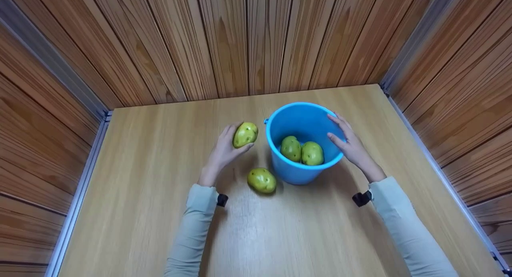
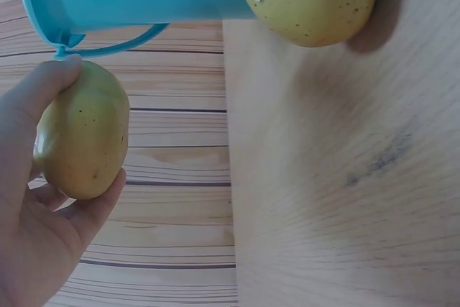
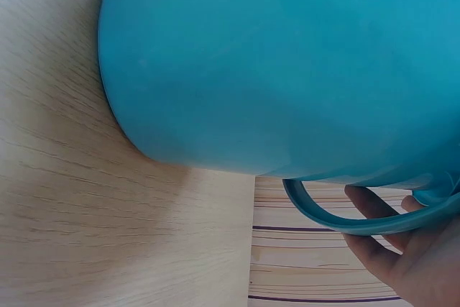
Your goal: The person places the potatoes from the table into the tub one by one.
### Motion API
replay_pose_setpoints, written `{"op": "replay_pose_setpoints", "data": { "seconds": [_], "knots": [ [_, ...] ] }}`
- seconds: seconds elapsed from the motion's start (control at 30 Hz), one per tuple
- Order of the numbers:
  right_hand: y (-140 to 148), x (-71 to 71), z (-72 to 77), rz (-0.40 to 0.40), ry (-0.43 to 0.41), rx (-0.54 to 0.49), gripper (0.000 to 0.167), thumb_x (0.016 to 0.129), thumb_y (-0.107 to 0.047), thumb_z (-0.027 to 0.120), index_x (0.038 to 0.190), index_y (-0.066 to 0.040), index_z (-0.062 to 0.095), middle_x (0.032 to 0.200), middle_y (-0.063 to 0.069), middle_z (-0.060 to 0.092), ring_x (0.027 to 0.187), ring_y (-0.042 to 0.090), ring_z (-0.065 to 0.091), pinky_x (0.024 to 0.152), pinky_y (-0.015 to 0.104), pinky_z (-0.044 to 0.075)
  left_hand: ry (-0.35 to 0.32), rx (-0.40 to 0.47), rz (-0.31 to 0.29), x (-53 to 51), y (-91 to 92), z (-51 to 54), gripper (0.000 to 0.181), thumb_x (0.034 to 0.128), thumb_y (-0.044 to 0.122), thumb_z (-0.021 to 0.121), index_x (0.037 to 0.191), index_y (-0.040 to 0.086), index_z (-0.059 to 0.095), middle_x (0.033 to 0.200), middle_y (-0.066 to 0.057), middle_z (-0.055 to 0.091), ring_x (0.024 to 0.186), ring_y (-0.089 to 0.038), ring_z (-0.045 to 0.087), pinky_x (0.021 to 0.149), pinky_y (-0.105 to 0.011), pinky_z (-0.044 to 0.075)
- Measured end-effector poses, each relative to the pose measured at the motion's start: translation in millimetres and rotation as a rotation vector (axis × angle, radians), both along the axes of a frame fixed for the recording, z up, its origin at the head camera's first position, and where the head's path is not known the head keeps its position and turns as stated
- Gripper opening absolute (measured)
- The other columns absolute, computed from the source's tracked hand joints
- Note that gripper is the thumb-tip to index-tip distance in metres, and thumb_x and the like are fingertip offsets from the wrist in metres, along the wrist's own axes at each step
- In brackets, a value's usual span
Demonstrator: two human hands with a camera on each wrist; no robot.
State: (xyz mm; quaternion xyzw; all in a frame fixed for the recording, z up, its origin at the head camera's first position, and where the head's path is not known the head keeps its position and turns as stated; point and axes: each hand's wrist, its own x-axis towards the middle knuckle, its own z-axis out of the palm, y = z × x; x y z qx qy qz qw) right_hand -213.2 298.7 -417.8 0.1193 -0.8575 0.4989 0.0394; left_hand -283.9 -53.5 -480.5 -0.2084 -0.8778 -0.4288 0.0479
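Note:
My left hand holds a yellow-green potato to the left of the blue bucket, above the table. In the left wrist view, the thumb lies on the upper side of this potato and fingers curl beneath it. My right hand grips the bucket's right rim. Its fingers show beside the outer wall and the bucket's handle in the right wrist view. Inside the bucket lie two potatoes, a left one and a right one. Another potato rests on the table, front-left of the bucket.
The bucket stands upright on a light wooden table. Wood-plank walls rise at the back and both sides, with metal rails along the table's side edges. A dark smudge marks the tabletop.

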Motion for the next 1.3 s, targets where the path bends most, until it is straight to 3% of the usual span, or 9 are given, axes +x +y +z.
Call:
{"op": "replay_pose_setpoints", "data": {
  "seconds": [0.17, 0.83, 1.07, 1.3],
  "knots": [
    [-1, 0.1, 0.1, 0.001, 0.009, 0.002, 0.053, 0.095, -0.01, 0.047, 0.143, -0.002, 0.028, 0.154, 0.018, 0.011, 0.139, 0.04, 0.013, 0.102, 0.066, 0.022, 0.034, 0.018, 0.0, 1.3, 1.3, 2.8, 0.068, 0.0812, 0.04, 0.068, 0.138, 0.015, 0.039, 0.127, -0.006, 0.048, 0.109, -0.02, 0.049, 0.09, -0.04, 0.045],
    [0, 1.0, -1.9, -0.004, -0.002, 0.01, 0.054, 0.095, -0.014, 0.048, 0.144, -0.005, 0.027, 0.155, 0.014, 0.01, 0.14, 0.038, 0.012, 0.103, 0.065, 0.023, 0.065, 0.018, -0.03, 8.5, 4.7, 15.6, 0.069, 0.0813, 0.041, 0.068, 0.139, 0.019, 0.038, 0.126, -0.006, 0.047, 0.11, -0.018, 0.048, 0.092, -0.04, 0.045],
    [0, 1.0, -1.8, 0.006, 0.012, -0.002, 0.053, 0.095, -0.009, 0.047, 0.143, -0.001, 0.028, 0.153, 0.019, 0.011, 0.138, 0.042, 0.013, 0.101, 0.067, 0.022, 0.107, 0.031, -0.055, 9.7, 5.4, 16.7, 0.068, 0.0816, 0.039, 0.068, 0.139, 0.016, 0.039, 0.125, -0.007, 0.048, 0.107, -0.019, 0.05, 0.087, -0.039, 0.046],
    [0, 0.4, -2.3, 0.007, 0.025, -0.011, 0.053, 0.095, -0.01, 0.047, 0.143, -0.002, 0.028, 0.154, 0.018, 0.011, 0.139, 0.04, 0.013, 0.102, 0.066, 0.022, 0.087, 0.057, -0.066, 11.8, 7.9, 23.6, 0.07, 0.0811, 0.041, 0.068, 0.14, 0.02, 0.037, 0.128, -0.004, 0.047, 0.11, -0.016, 0.048, 0.091, -0.037, 0.045]
  ]
}}
